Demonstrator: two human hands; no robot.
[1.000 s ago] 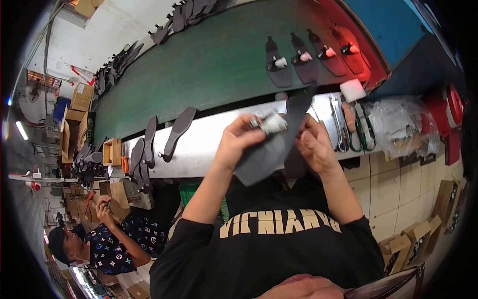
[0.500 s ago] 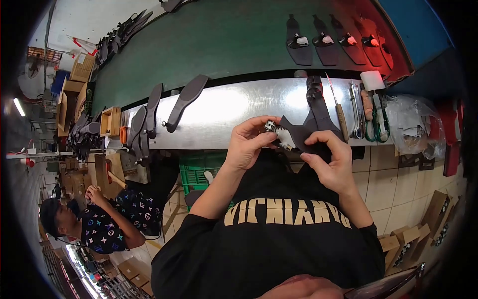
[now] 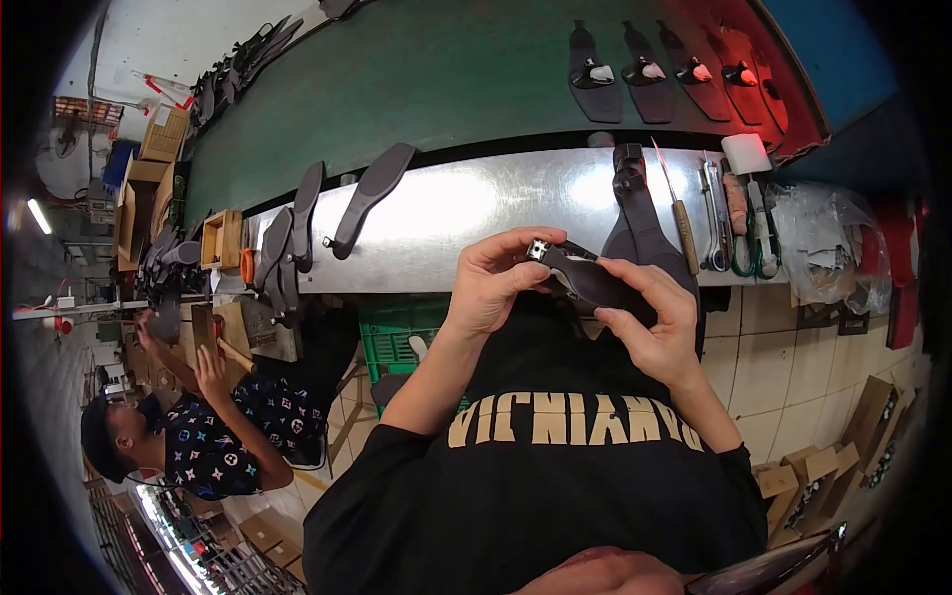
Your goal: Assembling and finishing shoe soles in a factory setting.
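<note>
Near the bench's front edge I hold a dark sandal (image 3: 601, 285) between both hands. My left hand (image 3: 490, 285) pinches the end with a shiny silver, jewelled-looking piece between thumb and fingers. My right hand (image 3: 662, 322) grips the wider end of the dark sole, its thumb below and fingers on top. Just beyond my right hand, more dark sandals (image 3: 635, 230) with black straps lie on the metal ledge (image 3: 476, 203). A wooden-handled awl (image 3: 684, 233) lies to their right.
Right of the awl are scissors (image 3: 764, 243), a white roll (image 3: 746, 154) and a clear plastic bag (image 3: 828, 243). Loose soles (image 3: 375, 198) lie on the ledge's left. Several sandals (image 3: 595, 84) rest on the green belt (image 3: 446, 74). A co-worker (image 3: 213, 436) works at left; a green crate (image 3: 392, 342) stands below.
The sandal has turned in my hands: its pale inner part is mostly hidden, and the dark sole shows side-on. The co-worker's hands have moved apart, one now reaching toward a dark sole.
</note>
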